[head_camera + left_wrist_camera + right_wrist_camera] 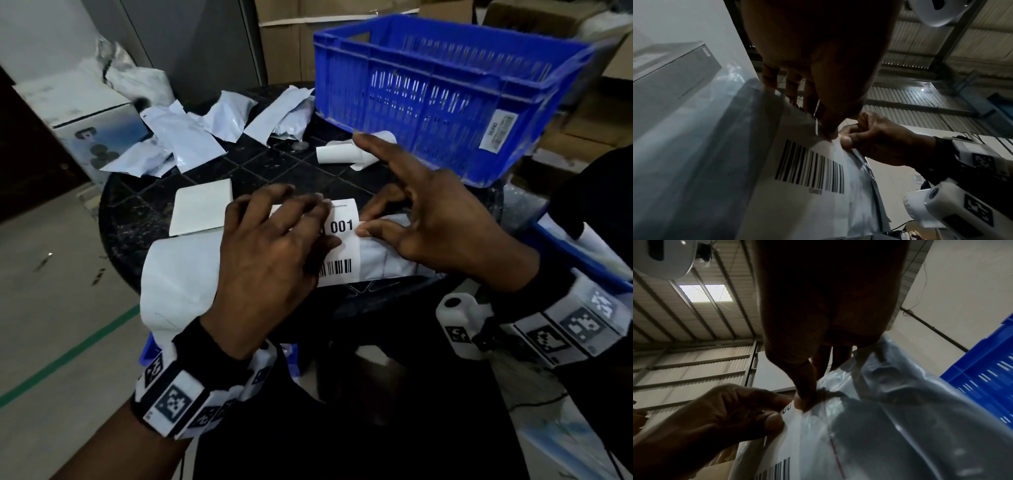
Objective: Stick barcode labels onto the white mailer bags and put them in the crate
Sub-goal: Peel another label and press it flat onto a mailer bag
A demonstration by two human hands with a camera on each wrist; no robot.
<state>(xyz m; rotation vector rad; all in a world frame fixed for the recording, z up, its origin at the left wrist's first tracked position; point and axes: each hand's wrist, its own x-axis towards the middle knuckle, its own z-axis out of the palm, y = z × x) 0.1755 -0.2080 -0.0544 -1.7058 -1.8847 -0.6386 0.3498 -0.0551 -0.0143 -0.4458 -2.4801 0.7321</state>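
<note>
A white mailer bag (387,260) lies on the dark round table's (137,212) near side, with a barcode label (342,228) reading "001" across it. My left hand (325,224) is spread over the label and its bent fingertips and thumb press it onto the bag. My right hand (366,221) pinches the bag at the label's right edge between the thumb and a curled finger, its index finger raised. The left wrist view shows the label (807,203) and both thumbs meeting at its edge. The right wrist view shows the bag (900,418) wrinkled under my thumb. The blue crate (445,102) stands behind.
Several unlabelled white mailer bags (185,133) lie heaped at the table's far left. Curled label backings (339,154) lie in front of the crate. A flat white sheet (202,207) sits left of my hands. Another blue bin (582,253) is at the right edge.
</note>
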